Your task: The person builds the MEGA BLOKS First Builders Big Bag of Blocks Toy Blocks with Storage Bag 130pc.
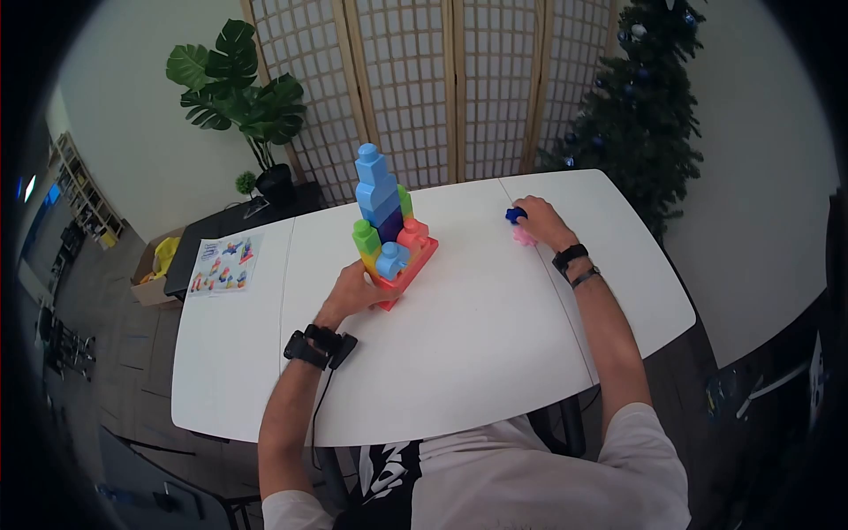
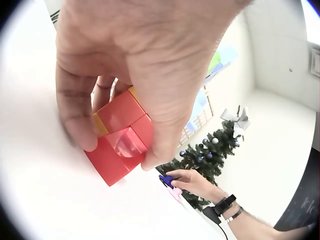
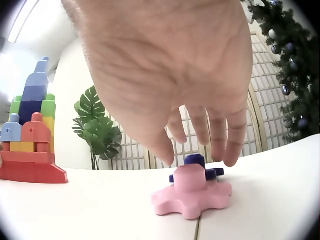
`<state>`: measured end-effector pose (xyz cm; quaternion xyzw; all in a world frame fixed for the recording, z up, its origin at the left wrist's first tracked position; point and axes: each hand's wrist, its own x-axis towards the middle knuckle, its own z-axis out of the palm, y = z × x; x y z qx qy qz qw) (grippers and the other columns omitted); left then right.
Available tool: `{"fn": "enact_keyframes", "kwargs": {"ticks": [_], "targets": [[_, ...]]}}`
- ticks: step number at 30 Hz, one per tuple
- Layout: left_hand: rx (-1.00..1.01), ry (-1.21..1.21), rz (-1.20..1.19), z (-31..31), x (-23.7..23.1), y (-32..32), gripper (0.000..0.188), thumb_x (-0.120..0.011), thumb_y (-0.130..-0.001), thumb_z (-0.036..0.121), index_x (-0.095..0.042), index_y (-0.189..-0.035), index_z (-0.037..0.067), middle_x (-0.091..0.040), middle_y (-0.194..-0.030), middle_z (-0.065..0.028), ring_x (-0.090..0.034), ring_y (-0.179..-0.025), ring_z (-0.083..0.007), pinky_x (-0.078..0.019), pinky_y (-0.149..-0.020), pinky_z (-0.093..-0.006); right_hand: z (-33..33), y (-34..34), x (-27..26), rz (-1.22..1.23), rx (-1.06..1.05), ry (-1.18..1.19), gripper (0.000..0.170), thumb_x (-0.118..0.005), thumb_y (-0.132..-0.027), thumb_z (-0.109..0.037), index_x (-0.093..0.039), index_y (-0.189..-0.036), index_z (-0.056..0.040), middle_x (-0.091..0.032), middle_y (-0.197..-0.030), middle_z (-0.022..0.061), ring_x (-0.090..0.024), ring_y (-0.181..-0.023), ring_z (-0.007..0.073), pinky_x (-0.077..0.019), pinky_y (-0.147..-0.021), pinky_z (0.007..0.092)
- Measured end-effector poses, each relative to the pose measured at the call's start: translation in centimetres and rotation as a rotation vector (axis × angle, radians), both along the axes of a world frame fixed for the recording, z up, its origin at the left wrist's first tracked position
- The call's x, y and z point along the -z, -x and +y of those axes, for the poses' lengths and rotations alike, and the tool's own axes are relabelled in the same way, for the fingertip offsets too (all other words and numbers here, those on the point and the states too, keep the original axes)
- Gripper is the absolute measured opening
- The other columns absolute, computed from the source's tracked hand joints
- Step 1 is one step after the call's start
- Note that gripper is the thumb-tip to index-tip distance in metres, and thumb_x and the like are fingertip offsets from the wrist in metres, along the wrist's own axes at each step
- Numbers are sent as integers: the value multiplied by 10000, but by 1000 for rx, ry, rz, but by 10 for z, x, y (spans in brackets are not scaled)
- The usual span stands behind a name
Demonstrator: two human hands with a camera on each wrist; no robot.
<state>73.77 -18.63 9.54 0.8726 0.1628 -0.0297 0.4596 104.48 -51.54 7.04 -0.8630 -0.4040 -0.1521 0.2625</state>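
Note:
My left hand (image 1: 353,290) grips the near end of a toy block boat (image 1: 380,205), thumb on one side and fingers on the other. In the left wrist view its red blocks (image 2: 125,150) show between thumb and fingertips. A red hull-like base (image 3: 35,172) carries yellow, green, red and blue blocks under a tall blue stack. Over at the right, my right hand (image 1: 543,223) reaches down over a dark blue knobbed piece (image 3: 195,159), fingers spread around it, gaps beside its knob. A pink gear-shaped piece (image 3: 192,195) lies on the table beside it.
The white table (image 1: 477,353) has a seam running near the pink piece. A printed picture sheet (image 1: 223,265) lies at the left. Behind the table stand a potted plant (image 1: 238,88), a folding screen (image 1: 424,88) and a decorated tree (image 1: 640,115). A cardboard box (image 1: 159,265) sits farther left.

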Motion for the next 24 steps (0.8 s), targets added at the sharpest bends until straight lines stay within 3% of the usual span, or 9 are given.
{"fn": "enact_keyframes", "kwargs": {"ticks": [2, 6, 9, 11, 15, 18, 21, 23, 24], "targets": [[-56, 3, -12, 15, 10, -3, 724, -971, -760, 335, -671, -1338, 19, -757, -1178, -97, -738, -1080, -240, -603, -929, -396, 2, -6, -3, 63, 27, 166, 324, -711, -908, -27, -743, -1228, 15, -736, -1154, 222, -678, -1152, 417, -539, -1071, 469], [-105, -124, -129, 46, 35, -10, 733, -972, -759, 330, -671, -1357, 31, -749, -1183, -89, -730, -1079, -225, -598, -919, -370, 10, -2, -7, 25, -17, 19, 315, -729, -920, -13, -752, -1234, 2, -754, -1165, 197, -717, -1131, 362, -564, -1039, 444], [-153, -83, -136, 56, 41, -15, 774, -975, -758, 329, -652, -1401, 45, -741, -1211, -89, -721, -1068, -223, -590, -923, -356, 24, 35, -37, 395, -129, -173, 304, -747, -972, -30, -730, -1271, 19, -766, -1210, 164, -747, -1145, 269, -595, -1015, 388], [-147, -108, -166, 57, 45, -16, 813, -973, -778, 304, -615, -1472, 79, -730, -1207, -83, -716, -923, -146, -609, -791, -315, 31, 71, -58, 919, -281, -440, 325, -746, -1024, -76, -689, -1320, 46, -764, -1226, 138, -748, -1158, 209, -606, -1008, 325], [-115, -108, -294, 62, 57, -17, 877, -975, -776, 311, -578, -1529, 104, -696, -1274, -84, -697, -1040, -163, -600, -855, -321, 57, 82, -36, 1127, -554, -617, 322, -742, -1033, -77, -667, -1320, 47, -775, -1161, 110, -754, -1144, 196, -593, -1018, 286], [-79, -77, -281, 58, 48, -14, 934, -981, -772, 311, -540, -1570, 107, -673, -1281, -78, -677, -1120, -180, -587, -906, -322, 78, 98, -25, 1066, -545, -468, 303, -766, -1018, -100, -677, -1283, 17, -761, -1193, 96, -769, -1096, 180, -600, -1011, 294], [-99, 39, -167, 49, 37, -10, 886, -980, -782, 287, -563, -1540, 97, -676, -1233, -70, -708, -1032, -165, -613, -823, -310, 100, 132, -24, 897, -514, -417, 244, -821, -967, -72, -714, -1164, 24, -778, -1140, 93, -775, -1059, 169, -611, -977, 300], [-93, 121, -218, 49, 36, -10, 701, -985, -770, 248, -639, -1339, 31, -671, -1082, -72, -714, -753, -142, -602, -578, -265, 117, 147, -18, 682, -484, -391, 224, -852, -927, -42, -726, -1092, 42, -790, -1090, 98, -783, -1041, 165, -633, -937, 305], [-96, 120, -219, 48, 37, -10, 701, -985, -770, 248, -639, -1339, 31, -671, -1082, -72, -714, -753, -142, -602, -578, -265, 124, 153, -14, 682, -487, -390, 224, -852, -927, -42, -726, -1092, 42, -790, -1090, 98, -783, -1041, 165, -633, -937, 305]]}}
